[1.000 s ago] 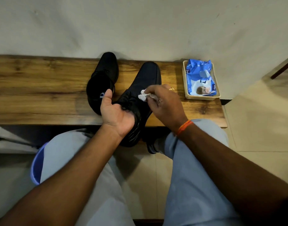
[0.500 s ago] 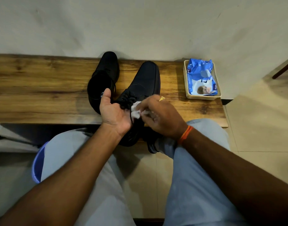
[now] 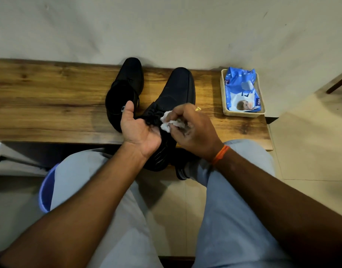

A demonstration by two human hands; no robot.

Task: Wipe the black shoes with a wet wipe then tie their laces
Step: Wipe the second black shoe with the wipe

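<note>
Black leather, matte and laced, makes up the nearer shoe [image 3: 176, 93], which lies on the brown wooden bench [image 3: 50, 105] with its toe toward the wall and its heel hanging over the front edge. The left hand [image 3: 139, 130] cups the shoe from the side near the laces, thumb up, fingers curled under the upper to steady it. The right hand [image 3: 191, 128] pinches a crumpled white wet wipe [image 3: 167, 122] and presses it against the lace area; this hand is blurred, so it looks to be mid-stroke.

To wipe well, the left hand should hold the shoe firm so it does not slide off the bench edge. Short strokes along the eyelets, then long ones toward the toe, would likely lift dirt without snagging the laces. Turning the wipe to a clean face as it greys helps.

A second black leather shoe [image 3: 125, 91] stands just beside, apparently not yet being handled. More wipes sit in the blue plastic pack [image 3: 241, 88] inside a beige tray [image 3: 223, 93] at the bench's right end.
</note>
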